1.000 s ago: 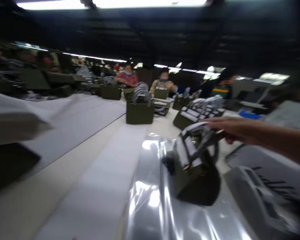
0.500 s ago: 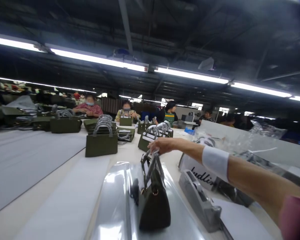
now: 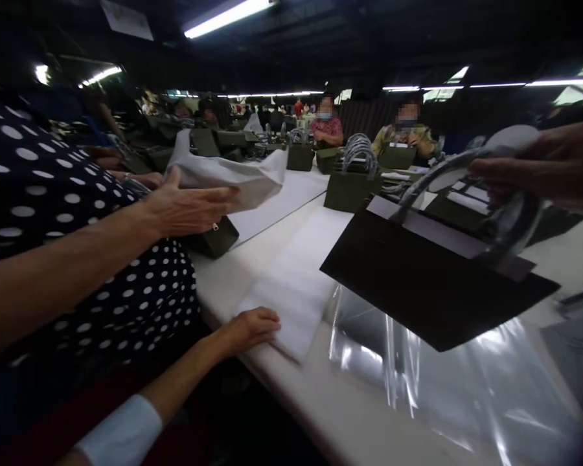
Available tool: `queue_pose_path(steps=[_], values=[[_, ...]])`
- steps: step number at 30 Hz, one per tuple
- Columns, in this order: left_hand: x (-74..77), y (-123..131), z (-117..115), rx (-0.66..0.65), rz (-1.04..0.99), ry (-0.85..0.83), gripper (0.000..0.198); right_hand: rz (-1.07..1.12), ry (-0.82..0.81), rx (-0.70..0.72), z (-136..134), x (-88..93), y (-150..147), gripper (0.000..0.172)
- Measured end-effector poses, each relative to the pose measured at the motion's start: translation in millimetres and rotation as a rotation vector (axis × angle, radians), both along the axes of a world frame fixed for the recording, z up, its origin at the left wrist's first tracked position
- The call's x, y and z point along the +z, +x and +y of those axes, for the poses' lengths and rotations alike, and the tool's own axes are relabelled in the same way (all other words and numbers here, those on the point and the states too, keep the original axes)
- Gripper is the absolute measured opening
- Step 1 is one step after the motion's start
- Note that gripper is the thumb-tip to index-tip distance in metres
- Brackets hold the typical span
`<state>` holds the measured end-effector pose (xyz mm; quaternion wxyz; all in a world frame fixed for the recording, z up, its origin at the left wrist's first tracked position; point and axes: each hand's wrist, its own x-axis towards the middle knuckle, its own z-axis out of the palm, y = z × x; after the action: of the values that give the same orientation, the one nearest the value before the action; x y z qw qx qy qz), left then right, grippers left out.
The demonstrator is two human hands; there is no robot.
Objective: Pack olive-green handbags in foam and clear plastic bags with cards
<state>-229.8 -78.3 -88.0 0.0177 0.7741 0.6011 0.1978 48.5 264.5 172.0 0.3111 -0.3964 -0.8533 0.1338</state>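
Note:
My right hand [image 3: 539,168] is at the upper right, closed round the wrapped handles of a dark green handbag [image 3: 432,285]. The bag hangs tilted in the air above a clear plastic bag [image 3: 442,382] that lies flat on the table. My left hand [image 3: 247,327], with a white wristband on the forearm, rests at the table's near edge. Its fingers are curled on the corner of a white foam sheet [image 3: 296,278].
A co-worker in a polka-dot top [image 3: 53,213] sits close on my left; that person's hand [image 3: 184,207] holds a white wrapping sheet [image 3: 233,178] over another green bag. More green handbags [image 3: 352,188] stand along the pale table [image 3: 320,395]. Other people sit at the far side.
The view has swung left and down. My right hand has lifted the handbag off the plastic bag into the air. My left hand and the co-worker on the left have come into view.

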Motion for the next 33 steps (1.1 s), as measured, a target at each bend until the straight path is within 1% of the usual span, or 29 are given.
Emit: queue_pose_path(steps=[1, 3, 6, 9, 10, 12, 14, 17, 19, 21, 24, 27, 28, 30, 33], values=[[-0.8, 1.0, 2.3, 0.000, 0.016, 0.013, 0.019, -0.059, -0.022, 0.002, -16.6, -0.5, -10.7, 0.030], [-1.2, 6.2, 5.9, 0.017, 0.064, 0.045, 0.019, -0.111, -0.041, 0.064, -49.4, 0.3, -33.9, 0.037], [1.6, 22.4, 5.6, 0.064, 0.161, 0.114, 0.022, -0.063, -0.036, 0.277, -86.8, 4.7, -66.7, 0.040], [7.7, 43.6, -4.3, 0.077, 0.239, 0.187, 0.021, -0.042, -0.056, 0.502, -108.6, 4.4, -92.6, 0.040], [9.2, 50.2, -9.3, 0.080, 0.254, 0.208, 0.020, -0.042, -0.064, 0.566, -114.1, 1.2, -100.2, 0.040], [8.6, 60.8, -20.0, 0.089, 0.271, 0.241, 0.020, -0.056, -0.098, 0.674, -124.5, -11.3, -114.4, 0.037], [2.1, 67.2, -28.9, 0.102, 0.271, 0.264, 0.019, -0.061, -0.101, 0.744, -135.3, -29.5, -127.6, 0.033], [-13.1, 69.0, -34.9, 0.138, 0.260, 0.291, 0.018, -0.048, -0.012, 0.748, -150.1, -53.9, -143.6, 0.026], [-18.7, 66.1, -33.7, 0.173, 0.255, 0.318, 0.019, -0.060, 0.039, 0.732, -155.8, -60.7, -150.3, 0.025], [-16.0, 62.1, -29.8, 0.198, 0.257, 0.347, 0.018, -0.096, 0.054, 0.728, -156.9, -59.7, -153.2, 0.026], [-0.3, 60.5, -24.2, 0.194, 0.265, 0.399, 0.017, -0.087, 0.060, 0.714, -153.2, -51.8, -150.7, 0.028], [12.8, 66.9, -24.8, 0.174, 0.255, 0.436, 0.019, -0.047, 0.055, 0.700, -150.8, -46.8, -142.8, 0.030], [13.6, 70.1, -26.4, 0.168, 0.247, 0.435, 0.021, -0.044, 0.054, 0.703, -151.1, -46.9, -140.1, 0.031], [9.1, 76.7, -30.9, 0.156, 0.231, 0.414, 0.021, -0.041, 0.049, 0.724, -153.1, -49.3, -135.6, 0.028], [-6.3, 85.0, -38.6, 0.154, 0.203, 0.372, 0.019, -0.019, 0.019, 0.750, -157.4, -54.0, -132.7, 0.027]])
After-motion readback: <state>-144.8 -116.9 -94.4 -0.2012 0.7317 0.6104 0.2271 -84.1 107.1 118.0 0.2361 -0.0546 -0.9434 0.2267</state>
